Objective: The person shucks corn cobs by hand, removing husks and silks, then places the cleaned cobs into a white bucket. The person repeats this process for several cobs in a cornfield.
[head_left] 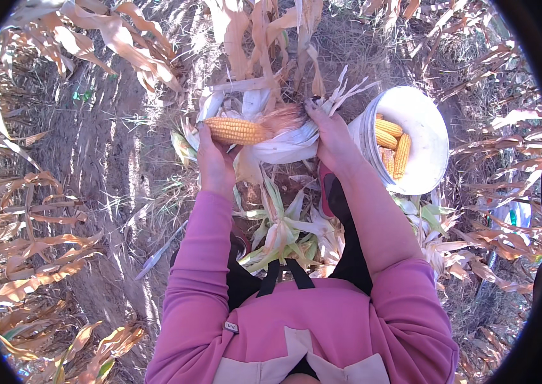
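Note:
A yellow ear of corn lies sideways in my left hand, its kernels bare and its base end at my fingers. From its other end a pale husk with brown silk stretches toward the right. My right hand is closed around the husk's gathered end, close to the bucket. Just beyond the ear, more pale husk leaves hang, partly hidden behind it.
To the right a white bucket leans with several bare yellow ears inside. Peeled husks lie around my feet. Dry corn stalks stand ahead and on both sides, over bare soil and dry grass.

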Available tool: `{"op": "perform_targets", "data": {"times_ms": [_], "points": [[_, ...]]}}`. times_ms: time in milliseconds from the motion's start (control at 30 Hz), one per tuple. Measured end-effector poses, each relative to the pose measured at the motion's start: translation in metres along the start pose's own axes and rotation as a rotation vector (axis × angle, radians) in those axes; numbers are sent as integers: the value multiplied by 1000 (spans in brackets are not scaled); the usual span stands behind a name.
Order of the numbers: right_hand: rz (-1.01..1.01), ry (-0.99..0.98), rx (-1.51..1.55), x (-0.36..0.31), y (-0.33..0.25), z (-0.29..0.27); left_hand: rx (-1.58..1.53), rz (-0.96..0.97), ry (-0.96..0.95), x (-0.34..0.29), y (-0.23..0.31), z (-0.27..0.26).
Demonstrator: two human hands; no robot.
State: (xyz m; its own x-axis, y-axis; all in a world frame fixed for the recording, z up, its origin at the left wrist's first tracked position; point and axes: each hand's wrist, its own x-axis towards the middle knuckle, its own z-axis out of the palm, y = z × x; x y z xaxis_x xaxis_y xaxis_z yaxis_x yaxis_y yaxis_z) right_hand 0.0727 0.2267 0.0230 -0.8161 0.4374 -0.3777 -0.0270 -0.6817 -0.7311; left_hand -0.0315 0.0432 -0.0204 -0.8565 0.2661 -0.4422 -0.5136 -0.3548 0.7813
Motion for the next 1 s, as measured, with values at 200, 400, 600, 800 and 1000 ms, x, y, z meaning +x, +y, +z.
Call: {"op": "perform_targets", "data": {"times_ms": [200, 400, 600, 800, 1000], "points": [[-8, 128, -246, 29, -1, -40, -113, 167, 106, 11, 24, -11], [43, 209, -572, 40, 1, -48, -92, 247, 135, 10, 34, -15], [76, 71, -845, 40, 11, -54, -165, 229, 132, 14, 48, -22], [295, -933, -1373, 3, 49, -20, -126, 193, 53, 10, 35, -22], [-65, -534, -1187, 3, 30, -8, 179, 168, -50, -8, 31, -6]]}}
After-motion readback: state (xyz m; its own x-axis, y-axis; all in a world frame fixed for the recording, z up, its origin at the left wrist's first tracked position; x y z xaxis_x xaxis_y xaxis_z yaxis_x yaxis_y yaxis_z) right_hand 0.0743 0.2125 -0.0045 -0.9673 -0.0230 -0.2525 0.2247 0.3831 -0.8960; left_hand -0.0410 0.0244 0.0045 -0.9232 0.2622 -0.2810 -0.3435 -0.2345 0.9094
